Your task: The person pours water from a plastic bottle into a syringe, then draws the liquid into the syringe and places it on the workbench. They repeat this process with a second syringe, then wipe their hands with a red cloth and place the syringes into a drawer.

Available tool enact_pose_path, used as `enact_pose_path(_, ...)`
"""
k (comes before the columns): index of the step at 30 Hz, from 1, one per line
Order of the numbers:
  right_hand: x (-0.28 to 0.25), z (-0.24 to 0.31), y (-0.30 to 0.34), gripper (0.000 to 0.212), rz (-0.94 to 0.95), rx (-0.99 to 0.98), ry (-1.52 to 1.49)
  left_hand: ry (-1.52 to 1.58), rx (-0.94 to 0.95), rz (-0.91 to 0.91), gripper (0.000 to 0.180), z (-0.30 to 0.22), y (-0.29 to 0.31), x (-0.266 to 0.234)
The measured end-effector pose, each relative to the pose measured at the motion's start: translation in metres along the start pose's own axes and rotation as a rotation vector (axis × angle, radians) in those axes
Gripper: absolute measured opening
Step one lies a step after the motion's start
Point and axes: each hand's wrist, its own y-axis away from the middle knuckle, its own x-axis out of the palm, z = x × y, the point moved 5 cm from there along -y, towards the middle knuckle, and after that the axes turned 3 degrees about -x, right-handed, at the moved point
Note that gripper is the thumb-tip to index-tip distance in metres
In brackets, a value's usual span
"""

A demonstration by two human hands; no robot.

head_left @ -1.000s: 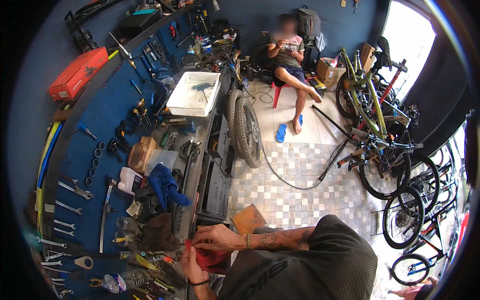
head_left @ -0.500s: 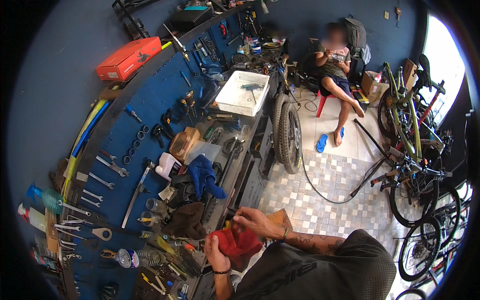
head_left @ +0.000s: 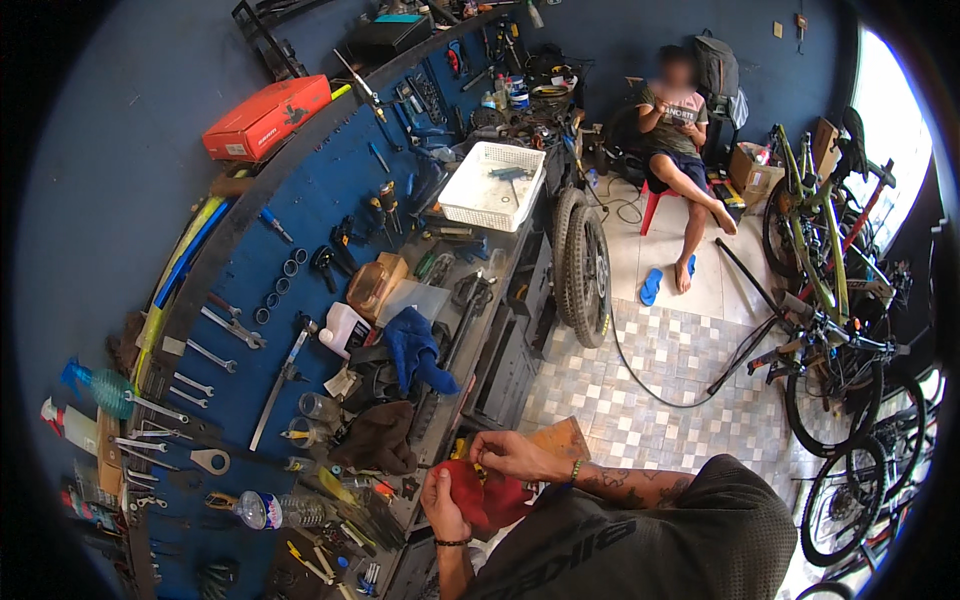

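Note:
A red cloth (head_left: 503,503) hangs bunched in front of my body, beside the workbench edge. My left hand (head_left: 444,507) grips its left side, with the thumb pointing up. My right hand (head_left: 508,456) comes in from the right, fingers pinched together at the cloth's upper edge. A small yellow and dark spot shows just below the right fingertips; I cannot tell what it is. On the bench close by lie a dark brown rag (head_left: 377,438) and a blue cloth (head_left: 415,350).
The workbench carries a white basket (head_left: 492,222), a clear plastic bottle (head_left: 290,510) and many tools. Wrenches (head_left: 233,328) hang on the blue board. Two wheels (head_left: 580,270) lean at the bench end. A person (head_left: 675,125) sits farther back. Bicycles (head_left: 830,260) stand at the right.
My right fingers have come down onto the red cloth's upper edge, and the small yellow and dark spot now shows there. My left hand keeps its hold. The whole view has shifted slightly.

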Motion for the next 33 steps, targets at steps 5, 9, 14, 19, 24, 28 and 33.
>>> enact_pose_path(5, 0.000, 0.006, 0.002, 0.019, 0.016, 0.176, 0.128, -0.016, 0.001, -0.010, 0.021, 0.000, 0.004, -0.003)
enact_pose_path(9, 0.003, -0.007, 0.004, 0.023, 0.049, 0.040, 0.086, -0.014, -0.008, 0.026, 0.020, -0.002, 0.009, 0.001)
enact_pose_path(14, 0.003, -0.028, 0.005, 0.032, 0.041, -0.048, 0.219, -0.035, -0.013, 0.053, 0.019, 0.000, 0.012, -0.001)
enact_pose_path(19, 0.011, -0.011, 0.011, 0.048, 0.038, 0.082, 0.326, -0.070, -0.003, 0.030, 0.020, -0.010, 0.021, 0.004)
enact_pose_path(24, 0.017, 0.001, 0.014, 0.062, 0.223, 0.082, 0.338, -0.199, 0.032, 0.037, 0.018, 0.004, 0.019, -0.013)
enact_pose_path(28, 0.014, -0.033, 0.011, 0.055, 0.165, 0.205, 0.176, -0.281, 0.070, 0.056, 0.019, 0.005, 0.022, -0.017)
enact_pose_path(33, 0.018, -0.073, 0.016, 0.047, 0.301, 0.439, -0.173, -0.226, 0.000, 0.096, 0.021, 0.003, 0.028, -0.010)
